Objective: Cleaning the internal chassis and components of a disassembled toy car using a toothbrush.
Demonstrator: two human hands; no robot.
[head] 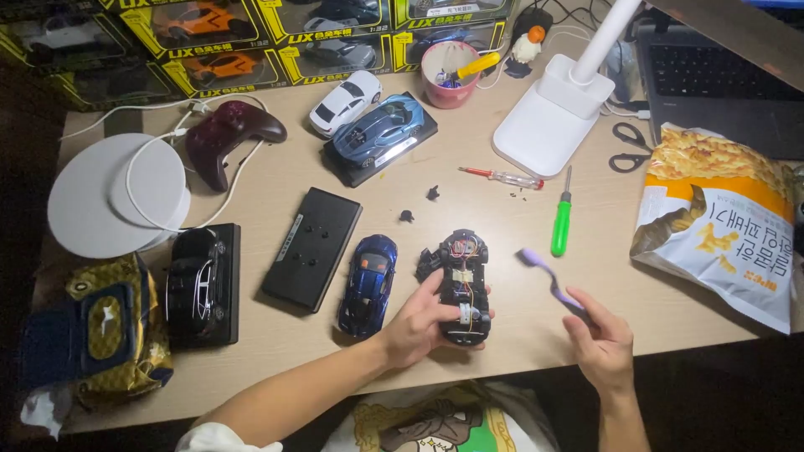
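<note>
My left hand (417,325) grips an opened black toy car chassis (461,283) with bare wires and parts showing, resting on the wooden desk (502,209). My right hand (601,343) holds a purple toothbrush (548,278), its head raised to the right of the chassis. A dark blue toy car body shell (368,283) lies just left of the chassis. Two small black loose parts (407,216) sit on the desk above it.
A green screwdriver (562,219) and a thin red one (501,176) lie near a white lamp base (548,121). A black display base (312,248), black car (194,283), blue car (381,127), white car (345,100), game controller (226,134), snack bag (720,222), scissors (626,146), laptop (720,75) surround.
</note>
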